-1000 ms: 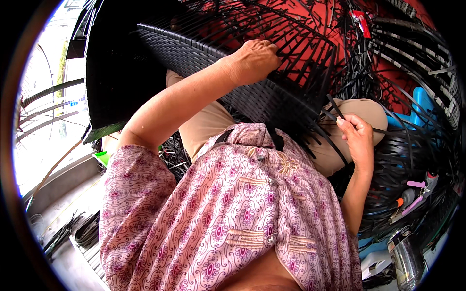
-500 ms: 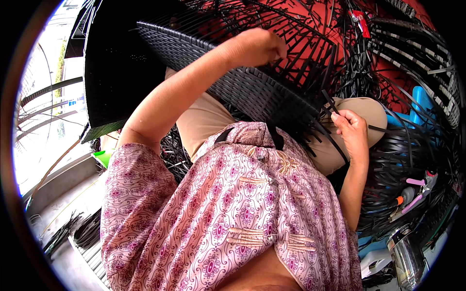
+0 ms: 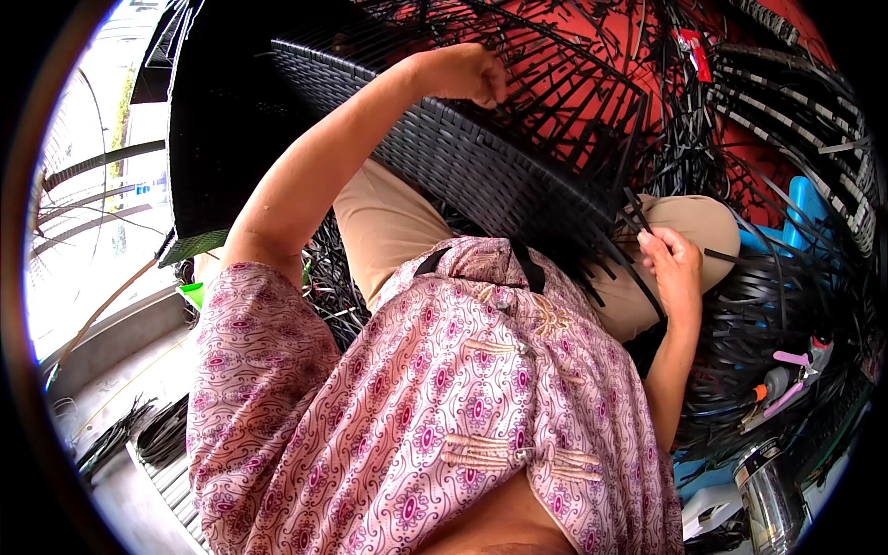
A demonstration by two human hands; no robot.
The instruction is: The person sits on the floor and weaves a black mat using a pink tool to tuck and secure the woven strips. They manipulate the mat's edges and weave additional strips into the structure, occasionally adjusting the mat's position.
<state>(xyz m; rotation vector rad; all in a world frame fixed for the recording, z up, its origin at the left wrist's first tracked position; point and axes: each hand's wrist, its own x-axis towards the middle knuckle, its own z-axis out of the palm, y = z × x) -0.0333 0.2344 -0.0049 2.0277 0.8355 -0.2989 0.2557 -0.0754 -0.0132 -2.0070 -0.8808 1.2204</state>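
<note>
A black woven basketwork piece [image 3: 450,155] lies tilted across my thighs, its long loose strips [image 3: 573,102] fanning out from the far edge. Over that far edge, my left hand [image 3: 465,74] is closed with curled fingers; whatever it may hold is hidden. Beside the piece's right corner, my right hand [image 3: 672,268] pinches a flat black strip [image 3: 638,211] between thumb and fingers, above my right knee.
Bundles of black strips [image 3: 740,333] heap up at the right, with pink-handled cutters [image 3: 791,393] on them. A blue plastic object [image 3: 803,215] stands behind. A shiny metal container [image 3: 770,499] is at lower right. Scraps litter the red floor [image 3: 546,46].
My left hand has moved left and slightly farther away along the woven edge. My right hand keeps its pinch on the strip and sits a little lower in the picture.
</note>
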